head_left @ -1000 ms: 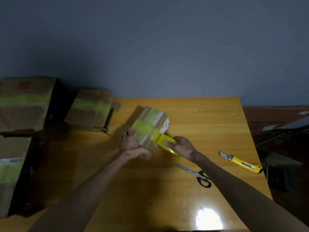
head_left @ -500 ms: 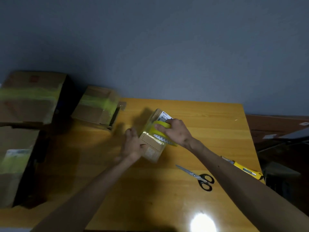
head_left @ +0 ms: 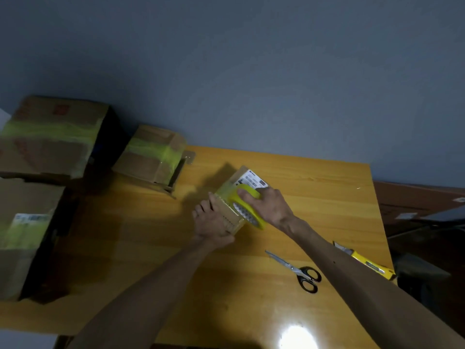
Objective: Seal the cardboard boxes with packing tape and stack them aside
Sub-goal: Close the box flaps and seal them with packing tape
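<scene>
Holding the small box [head_left: 227, 217]: the left hand [head_left: 212, 222] grips its near end, fingers wrapped round the left side.
Small box: it sits tipped up near the middle of the wooden table [head_left: 314, 197], with a white shipping label on its far upper face and a band of yellow-green tape across it. The flaps are closed, so the contents cannot be seen.
Tape roll [head_left: 247, 206]: yellow, pressed against the box's right side.
Right hand [head_left: 269, 207]: its fingers are curled over the top of the roll, clasping it to the box.
In the way: the right hand and the roll hide the box's right side, the left hand covers its near-left edge, and the right forearm crosses part of the knife.
Scissors [head_left: 298, 272]: black handles, blades closed, lying flat on the table just beside the right forearm.
Utility knife [head_left: 370, 264]: yellow, near the table's right edge and well apart from the box.
Medium box [head_left: 151, 157]: it stands at the table's far left corner with yellow-green tape over its top and a loose flap at its right side. Its contents are hidden.
Far large box [head_left: 50, 137]: left of the table, taped across and closed.
Near large box [head_left: 25, 230]: left of the table and closer to the camera, taped, with a pale label on top. Whether the far one rests on it cannot be told.
Glare [head_left: 297, 336]: a bright reflection on the table's near edge.
</scene>
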